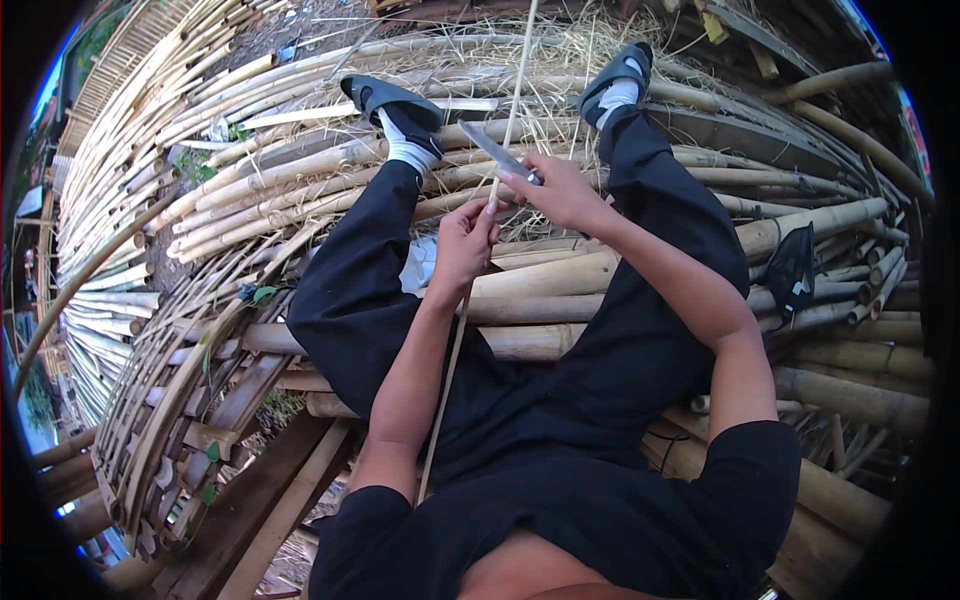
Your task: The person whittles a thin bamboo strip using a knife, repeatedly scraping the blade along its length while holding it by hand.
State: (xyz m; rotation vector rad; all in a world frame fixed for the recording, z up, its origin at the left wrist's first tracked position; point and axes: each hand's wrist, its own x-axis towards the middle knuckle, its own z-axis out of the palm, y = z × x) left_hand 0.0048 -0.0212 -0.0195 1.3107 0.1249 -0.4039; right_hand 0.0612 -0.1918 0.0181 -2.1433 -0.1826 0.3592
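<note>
My left hand (467, 240) is closed around a long, thin bamboo strip (517, 95), which runs from beside my body up past the top of the view. In my right hand (563, 192) is a knife (487, 146), its broad grey blade pointing up and to the left. The knife's handle is mostly hidden in the fist. Blade and strip cross just above my left fingers, and my right thumb lies right at the strip. Both hands are over the gap between my spread legs.
Bamboo poles (545, 275) lie beneath and around my legs. Pale shavings (570, 50) are heaped beyond my sandalled feet. More poles are stacked at left, near a bundle of curved strips (190, 375). A black cloth-like item (793, 270) rests on the poles at right.
</note>
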